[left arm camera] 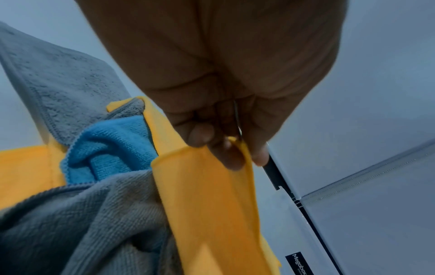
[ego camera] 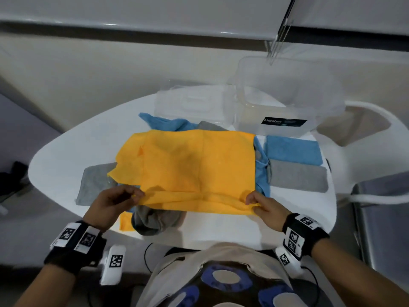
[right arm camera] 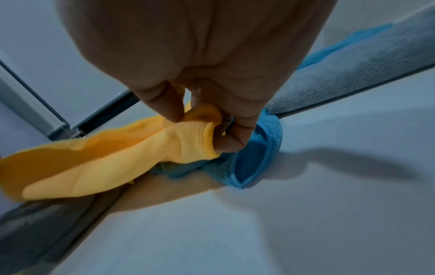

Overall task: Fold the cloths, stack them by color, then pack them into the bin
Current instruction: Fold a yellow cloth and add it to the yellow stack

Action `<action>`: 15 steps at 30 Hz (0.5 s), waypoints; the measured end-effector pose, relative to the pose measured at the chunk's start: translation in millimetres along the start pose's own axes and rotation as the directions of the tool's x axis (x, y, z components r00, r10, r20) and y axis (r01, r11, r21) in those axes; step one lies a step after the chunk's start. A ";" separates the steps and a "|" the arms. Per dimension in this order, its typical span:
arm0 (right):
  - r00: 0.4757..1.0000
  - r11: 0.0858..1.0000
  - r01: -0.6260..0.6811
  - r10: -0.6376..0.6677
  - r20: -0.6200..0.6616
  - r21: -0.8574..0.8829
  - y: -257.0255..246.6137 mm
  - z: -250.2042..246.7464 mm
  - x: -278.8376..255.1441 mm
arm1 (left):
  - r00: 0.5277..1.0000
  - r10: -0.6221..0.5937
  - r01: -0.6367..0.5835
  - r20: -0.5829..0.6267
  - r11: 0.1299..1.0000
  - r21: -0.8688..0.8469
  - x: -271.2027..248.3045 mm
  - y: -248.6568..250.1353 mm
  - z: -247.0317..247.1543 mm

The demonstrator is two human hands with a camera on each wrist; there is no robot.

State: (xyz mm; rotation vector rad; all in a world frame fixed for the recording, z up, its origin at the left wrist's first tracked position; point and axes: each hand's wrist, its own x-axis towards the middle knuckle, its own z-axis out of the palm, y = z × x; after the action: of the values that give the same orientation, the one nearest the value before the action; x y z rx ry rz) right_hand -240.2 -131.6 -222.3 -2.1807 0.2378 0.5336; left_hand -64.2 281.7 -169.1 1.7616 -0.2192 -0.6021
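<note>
The yellow cloth [ego camera: 188,165] is spread at table [ego camera: 66,156] centre over loose cloths, long axis running 9 to 3 o'clock. Its near corners are pinched by the left hand [ego camera: 110,207] and right hand [ego camera: 267,211]. The clear bin [ego camera: 285,103] is noted at 1 o'clock.

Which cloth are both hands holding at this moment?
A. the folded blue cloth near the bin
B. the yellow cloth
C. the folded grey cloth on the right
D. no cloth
B: the left hand and the right hand each pinch a near corner of the yellow cloth, spread over the pile.
</note>
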 end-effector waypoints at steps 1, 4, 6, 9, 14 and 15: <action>1.000 1.000 0.000 0.000 0.014 -0.011 0.3 -0.3 1.4 | 1.000 -0.017 0.017 0.015 1.000 -0.015 -0.4 -0.6 -2.2; 0.999 0.999 0.023 -0.021 0.045 -0.045 1.3 -1.4 4.7 | 0.996 -0.015 -0.001 0.082 0.982 0.189 -2.9 -6.0 -13.1; 0.998 0.997 0.062 -0.061 0.021 -0.045 3.7 -3.7 6.3 | 0.999 -0.026 0.012 0.026 0.895 0.446 -2.7 -8.8 -13.5; 0.998 0.997 0.069 -0.069 -0.001 -0.030 5.8 -7.8 8.5 | 0.994 0.007 0.052 -0.105 0.839 0.542 -2.1 -3.7 -7.2; 0.998 0.951 0.039 -0.024 -0.052 0.307 13.9 -11.9 15.2 | 0.982 0.042 0.073 -0.182 0.810 0.582 5.9 4.3 -6.1; 0.999 0.914 0.004 0.015 -0.044 0.405 12.7 -13.5 16.7 | 0.981 0.027 0.087 -0.192 0.824 0.559 9.7 6.2 -4.6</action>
State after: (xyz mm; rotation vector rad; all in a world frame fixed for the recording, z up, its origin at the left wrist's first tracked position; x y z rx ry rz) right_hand -225.9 -149.9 -231.5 -1.7885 0.3475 0.3956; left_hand -52.6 279.5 -165.2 2.3936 -0.2532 -0.4021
